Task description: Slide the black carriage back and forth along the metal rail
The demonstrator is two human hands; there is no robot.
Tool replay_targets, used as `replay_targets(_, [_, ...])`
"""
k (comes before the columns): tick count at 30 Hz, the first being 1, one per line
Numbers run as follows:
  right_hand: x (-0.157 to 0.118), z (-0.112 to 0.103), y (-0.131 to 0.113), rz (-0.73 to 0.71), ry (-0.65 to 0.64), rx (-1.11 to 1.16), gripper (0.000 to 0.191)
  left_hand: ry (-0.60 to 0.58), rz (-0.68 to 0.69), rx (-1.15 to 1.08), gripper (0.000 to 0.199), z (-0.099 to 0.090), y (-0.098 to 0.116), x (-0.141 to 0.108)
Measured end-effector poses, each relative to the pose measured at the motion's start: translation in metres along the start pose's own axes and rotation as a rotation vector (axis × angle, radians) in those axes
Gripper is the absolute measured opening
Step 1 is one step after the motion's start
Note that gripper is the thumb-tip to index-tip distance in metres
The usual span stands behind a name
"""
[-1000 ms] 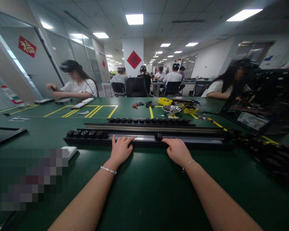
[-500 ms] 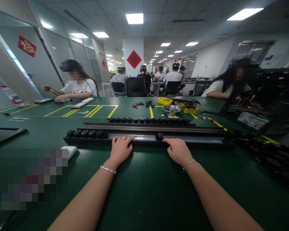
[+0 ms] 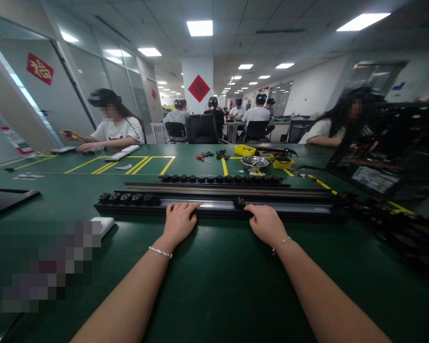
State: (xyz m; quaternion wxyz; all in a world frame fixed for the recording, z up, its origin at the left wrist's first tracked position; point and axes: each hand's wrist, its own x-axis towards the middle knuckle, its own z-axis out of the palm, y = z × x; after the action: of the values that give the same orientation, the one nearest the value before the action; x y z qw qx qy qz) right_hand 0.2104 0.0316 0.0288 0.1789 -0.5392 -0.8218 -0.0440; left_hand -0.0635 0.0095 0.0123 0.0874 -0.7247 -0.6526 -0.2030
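Observation:
In the head view a long black metal rail (image 3: 214, 212) with a bright channel lies across the table in front of me. My left hand (image 3: 179, 221) is curled over its near edge, the thumb out to the side. Several black socket-like modules (image 3: 127, 198) sit in a row at the rail's left end. A single black module (image 3: 240, 203) stands in the channel right of the middle. My right hand (image 3: 268, 223) is closed beside it, the fingertips against its right side and over the rail. The undersides of my fingers are hidden.
Behind the rail lie more long rails (image 3: 229, 190) and another row of modules (image 3: 210, 178). A steel bowl (image 3: 254, 163), a yellow bin (image 3: 245, 150) and a screwdriver (image 3: 203, 158) are farther back. Dark parts (image 3: 393, 228) are piled at right. Co-workers sit across the table.
The single module has slid slightly right along the channel, and my right hand has shifted right with it. My left hand stays in place. The co-worker at left has moved their hands a little.

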Motion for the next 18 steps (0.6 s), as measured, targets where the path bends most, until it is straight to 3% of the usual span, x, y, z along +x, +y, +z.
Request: replay_targets(18, [0.0011, -0.0032, 0.0004, 0.031, -0.008, 0.011, 0.037, -0.014, -0.010, -0.004, 0.037, -0.0016, 0.0011, -0.0001])
